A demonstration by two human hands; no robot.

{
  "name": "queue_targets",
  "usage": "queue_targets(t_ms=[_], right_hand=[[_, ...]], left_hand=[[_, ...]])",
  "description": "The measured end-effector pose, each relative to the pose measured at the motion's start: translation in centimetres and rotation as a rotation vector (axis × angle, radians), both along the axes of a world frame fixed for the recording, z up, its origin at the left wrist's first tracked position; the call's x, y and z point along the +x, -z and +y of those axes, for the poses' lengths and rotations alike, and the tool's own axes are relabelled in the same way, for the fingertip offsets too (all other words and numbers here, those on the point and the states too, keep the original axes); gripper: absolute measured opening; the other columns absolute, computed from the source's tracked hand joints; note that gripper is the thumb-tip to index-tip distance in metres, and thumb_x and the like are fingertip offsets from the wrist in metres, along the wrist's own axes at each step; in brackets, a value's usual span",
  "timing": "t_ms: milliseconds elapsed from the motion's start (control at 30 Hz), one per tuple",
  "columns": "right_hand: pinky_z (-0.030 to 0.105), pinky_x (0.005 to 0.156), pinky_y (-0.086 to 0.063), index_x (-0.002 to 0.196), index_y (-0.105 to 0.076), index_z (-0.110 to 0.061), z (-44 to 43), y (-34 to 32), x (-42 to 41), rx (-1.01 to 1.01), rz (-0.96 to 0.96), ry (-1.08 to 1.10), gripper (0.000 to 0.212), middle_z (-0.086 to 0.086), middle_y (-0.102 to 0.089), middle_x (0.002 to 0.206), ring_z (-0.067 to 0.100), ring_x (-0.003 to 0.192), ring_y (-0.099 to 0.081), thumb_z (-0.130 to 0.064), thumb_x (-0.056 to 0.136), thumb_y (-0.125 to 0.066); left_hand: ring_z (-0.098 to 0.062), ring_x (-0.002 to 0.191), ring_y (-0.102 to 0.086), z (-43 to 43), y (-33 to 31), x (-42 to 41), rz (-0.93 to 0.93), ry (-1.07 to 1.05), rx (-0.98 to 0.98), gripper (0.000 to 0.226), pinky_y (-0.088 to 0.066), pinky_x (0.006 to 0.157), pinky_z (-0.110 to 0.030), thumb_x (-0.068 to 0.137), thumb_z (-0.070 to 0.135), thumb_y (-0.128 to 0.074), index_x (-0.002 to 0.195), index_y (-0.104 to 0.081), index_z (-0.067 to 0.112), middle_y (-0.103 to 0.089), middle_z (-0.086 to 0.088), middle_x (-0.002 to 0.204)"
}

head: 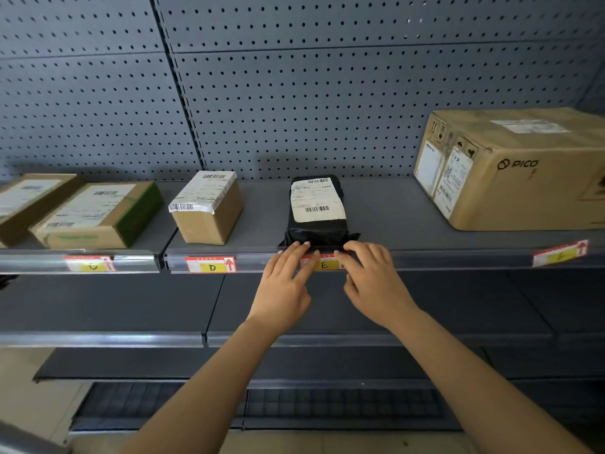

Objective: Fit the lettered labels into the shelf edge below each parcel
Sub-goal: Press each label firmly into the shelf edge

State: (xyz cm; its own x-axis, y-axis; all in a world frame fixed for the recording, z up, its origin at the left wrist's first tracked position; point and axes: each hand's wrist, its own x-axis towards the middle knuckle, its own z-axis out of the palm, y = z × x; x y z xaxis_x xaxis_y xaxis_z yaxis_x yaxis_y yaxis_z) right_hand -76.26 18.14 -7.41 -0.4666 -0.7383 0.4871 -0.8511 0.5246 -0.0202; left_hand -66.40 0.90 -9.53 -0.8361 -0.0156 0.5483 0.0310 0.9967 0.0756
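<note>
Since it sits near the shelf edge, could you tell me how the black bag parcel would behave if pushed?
The black bag parcel looks soft; its crumpled front would probably buckle before sliding. Lying flat and low, it seems unlikely to tip or roll.
</note>
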Motion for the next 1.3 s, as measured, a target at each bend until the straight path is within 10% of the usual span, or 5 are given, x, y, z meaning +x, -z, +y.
queue_targets(t_ms=[667, 1300], right_hand=[[0.042, 0.099, -0.037, 0.128, -0.052, -0.009, 2.4, -1.3, 2.1, -0.048, 0.028, 0.109, 0.053, 0.01, -0.054, 0.123, 0.027, 0.112, -0.049, -0.007, 0.076, -0.064], [0.038, 0.097, -0.035, 0.122, -0.055, -0.011, 28.9, -3.9, -0.8, -0.066, 0.062, 0.382, 0.047, 0.007, -0.054, 0.116, 0.025, 0.11, -0.047, -0.017, 0.078, -0.068]], left_hand=[[-0.027, 0.131, -0.039, 1.7, -1.8, -0.1, 0.112, 0.172, 0.063, 0.067, -0.027, 0.111, -0.045, 0.073, 0.008, -0.07, 0.137, -0.049, 0.008, -0.049, -0.012, 0.138], [-0.027, 0.113, -0.05, 26.3, -3.6, -8.9, 0.202, 0.452, 0.08, 0.048, -0.027, 0.106, -0.037, 0.078, 0.017, -0.069, 0.124, -0.058, 0.007, -0.056, -0.01, 0.118]])
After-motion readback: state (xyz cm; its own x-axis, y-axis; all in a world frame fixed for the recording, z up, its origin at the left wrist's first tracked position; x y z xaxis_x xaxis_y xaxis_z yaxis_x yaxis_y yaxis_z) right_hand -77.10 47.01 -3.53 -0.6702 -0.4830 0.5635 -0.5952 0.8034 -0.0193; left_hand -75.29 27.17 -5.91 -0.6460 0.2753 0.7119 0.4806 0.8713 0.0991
